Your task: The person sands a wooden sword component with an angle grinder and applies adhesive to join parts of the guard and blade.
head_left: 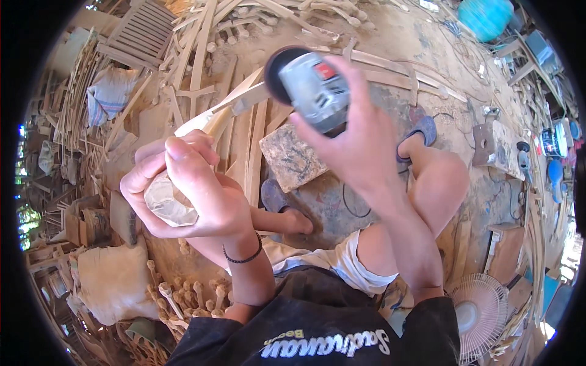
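A: Left hand (183, 195)?
B: Fingers curled tight round the butt of a wood piece (210, 122). Pale, long, tapering. It runs up and right from the fist, out toward the grinder.

A: Right hand (354, 143)?
B: Wrapped over a grey grinder (314, 88), red patch on its body. Fingers closed on the housing from the right side, thumb underneath. Black disc (278, 70) on its left end.

A: Disc touching the wood?
B: Right at the far end of the piece, looks like contact. Can't tell for sure, it's blurred there.

A: Where's all this sitting?
B: Held up in the air above the knees, person squatting. Blue sandals (421, 131) on the dusty floor below.

A: Around it?
B: Square stone block (293, 158) on the floor just under the grinder. Wooden slats (244, 146) lying left of the block. Pile of turned spindles (183, 296) lower left. White fan (479, 314) lower right. Black bracelet (244, 256) on the left wrist.
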